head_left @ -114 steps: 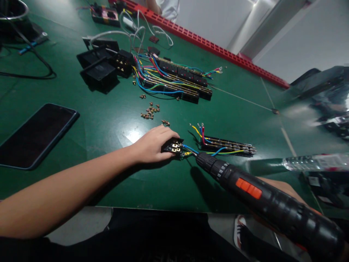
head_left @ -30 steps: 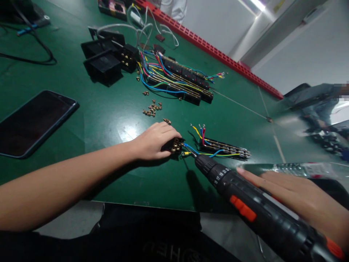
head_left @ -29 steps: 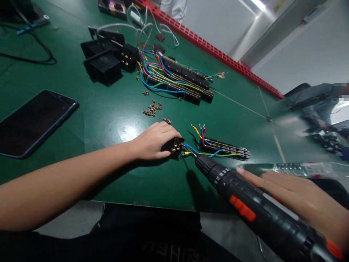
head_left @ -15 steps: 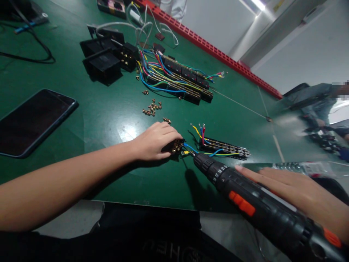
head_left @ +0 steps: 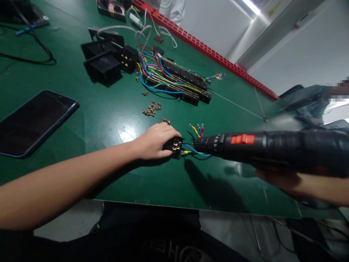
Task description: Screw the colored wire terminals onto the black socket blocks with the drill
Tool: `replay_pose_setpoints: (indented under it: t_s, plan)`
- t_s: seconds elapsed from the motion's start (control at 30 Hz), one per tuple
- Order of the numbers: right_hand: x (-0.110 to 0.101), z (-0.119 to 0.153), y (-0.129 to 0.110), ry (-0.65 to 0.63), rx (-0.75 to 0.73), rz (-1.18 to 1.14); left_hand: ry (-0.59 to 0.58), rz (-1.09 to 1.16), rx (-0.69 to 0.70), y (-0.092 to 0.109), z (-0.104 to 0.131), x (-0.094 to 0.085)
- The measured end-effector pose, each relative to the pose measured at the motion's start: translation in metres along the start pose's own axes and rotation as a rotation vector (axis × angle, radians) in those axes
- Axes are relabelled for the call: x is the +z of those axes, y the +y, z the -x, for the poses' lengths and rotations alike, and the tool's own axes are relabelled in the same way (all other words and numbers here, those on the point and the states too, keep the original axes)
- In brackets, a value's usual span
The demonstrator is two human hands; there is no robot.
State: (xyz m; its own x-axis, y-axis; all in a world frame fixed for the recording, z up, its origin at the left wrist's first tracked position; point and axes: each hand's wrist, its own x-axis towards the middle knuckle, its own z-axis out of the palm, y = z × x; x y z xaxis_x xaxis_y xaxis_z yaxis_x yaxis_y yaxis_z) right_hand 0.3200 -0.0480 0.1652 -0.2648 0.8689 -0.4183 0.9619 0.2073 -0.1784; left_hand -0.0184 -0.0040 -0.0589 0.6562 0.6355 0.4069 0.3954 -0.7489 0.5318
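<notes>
My left hand (head_left: 155, 140) lies on the green table and grips a small black terminal block (head_left: 173, 144) with brass screws; blue, yellow and green wires (head_left: 195, 151) run out of its right side. My right hand (head_left: 283, 180) holds a black electric screwdriver (head_left: 272, 147) with an orange switch from below. The tool lies almost level, its tip close to the right side of the block. Short yellow, blue and red wire ends (head_left: 198, 129) stick up behind the tool's nose.
A heap of brass screws (head_left: 151, 109) lies beyond my left hand. Wired black strips (head_left: 177, 78) and black boxes (head_left: 105, 62) sit farther back. A dark phone (head_left: 32, 122) rests at left. A red rail (head_left: 207, 45) borders the far edge. Another person sits at right.
The screwdriver has swung from a steep slant to nearly level and now covers the wired strip at right. My right hand went from resting on top of the tool to gripping it from below.
</notes>
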Motion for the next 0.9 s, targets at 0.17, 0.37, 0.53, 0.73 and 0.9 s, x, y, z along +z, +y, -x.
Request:
replay_pose_setpoints:
  t_s: [0.17,0.37,0.53,0.73,0.9]
  plan:
    - [-0.036,-0.033,-0.026,-0.13,0.056,0.077,-0.003,0.064,-0.055,-0.002,-0.001,0.001]
    - [-0.056,-0.056,-0.057,-0.232,0.05,0.063,0.001,0.095,-0.091,-0.004,-0.001,0.004]
    - [-0.063,-0.062,-0.083,-0.277,0.087,0.074,-0.004,0.102,-0.139,-0.003,-0.002,0.005]
    - [-0.068,-0.065,-0.092,-0.36,0.126,-0.003,-0.015,0.103,-0.178,-0.001,-0.002,0.003]
    - [-0.069,-0.065,-0.089,-0.304,0.16,0.086,-0.013,0.105,-0.219,0.001,-0.003,0.002]
